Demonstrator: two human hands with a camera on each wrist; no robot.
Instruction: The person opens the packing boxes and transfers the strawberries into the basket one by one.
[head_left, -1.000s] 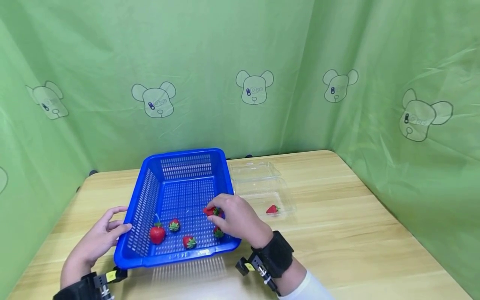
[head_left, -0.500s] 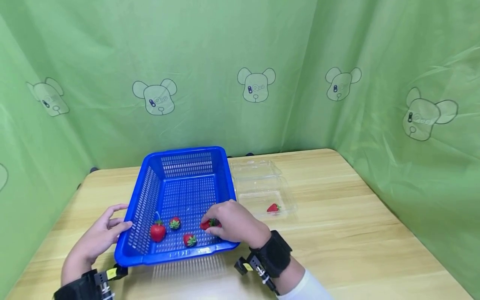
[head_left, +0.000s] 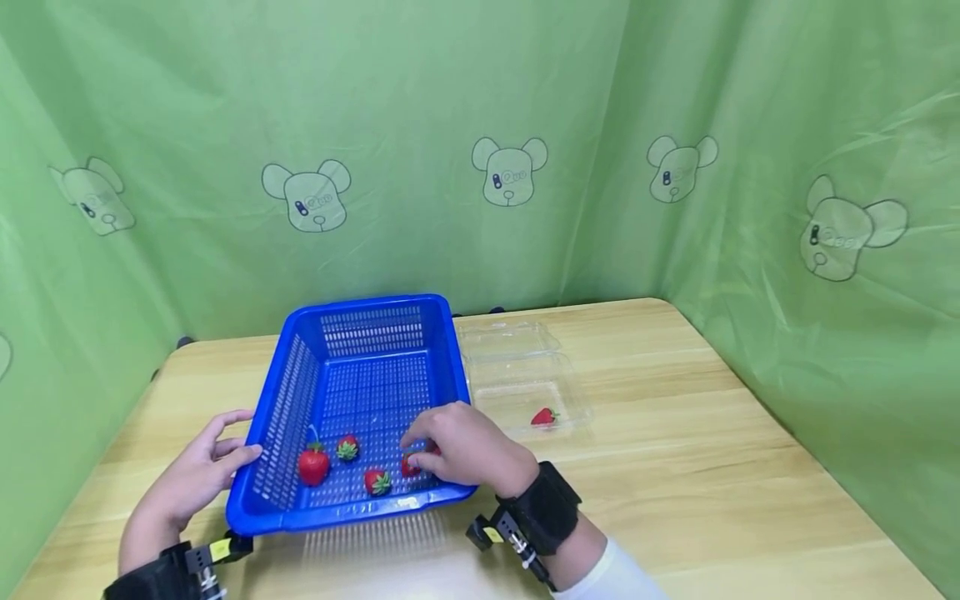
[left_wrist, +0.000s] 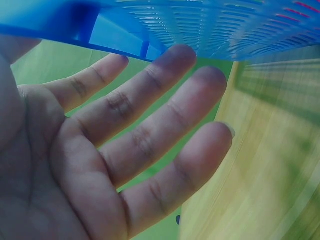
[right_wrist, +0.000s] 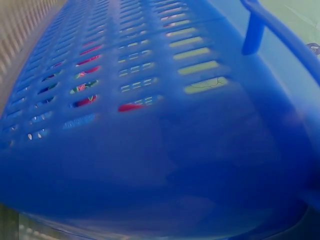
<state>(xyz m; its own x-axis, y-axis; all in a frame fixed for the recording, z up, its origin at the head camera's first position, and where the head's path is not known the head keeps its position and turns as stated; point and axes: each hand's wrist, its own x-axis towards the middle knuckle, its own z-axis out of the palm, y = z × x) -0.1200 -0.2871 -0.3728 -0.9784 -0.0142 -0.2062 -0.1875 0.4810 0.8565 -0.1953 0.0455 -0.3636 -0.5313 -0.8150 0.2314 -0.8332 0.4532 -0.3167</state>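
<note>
A blue perforated plastic basket [head_left: 352, 515] stands on the table, with several red strawberries inside. My left hand [head_left: 206, 467] is at its left side, thumb on the rim and the other fingers outside the wall. In the left wrist view these fingers [left_wrist: 150, 135] are spread and fairly straight. My right hand [head_left: 465, 446] reaches into the near right corner. Its index finger and thumb are bent but apart, over a strawberry [head_left: 407, 468] half hidden by the thumb. More red shows between thumb and palm. The right wrist view looks at the basket's outer wall [right_wrist: 150, 175].
To the left in the basket lie a larger strawberry [head_left: 313, 467], a small one [head_left: 347, 448] and another [head_left: 377, 482] near the front wall. Right of the basket, an opened clear plastic box [head_left: 517, 396] holds one strawberry [head_left: 544, 416]. A green curtain [head_left: 420, 100] surrounds the wooden table [head_left: 712, 467].
My right hand has lowered a strawberry toward the basket's near right corner, and its fingertips have parted. The left hand keeps its place at the rim.
</note>
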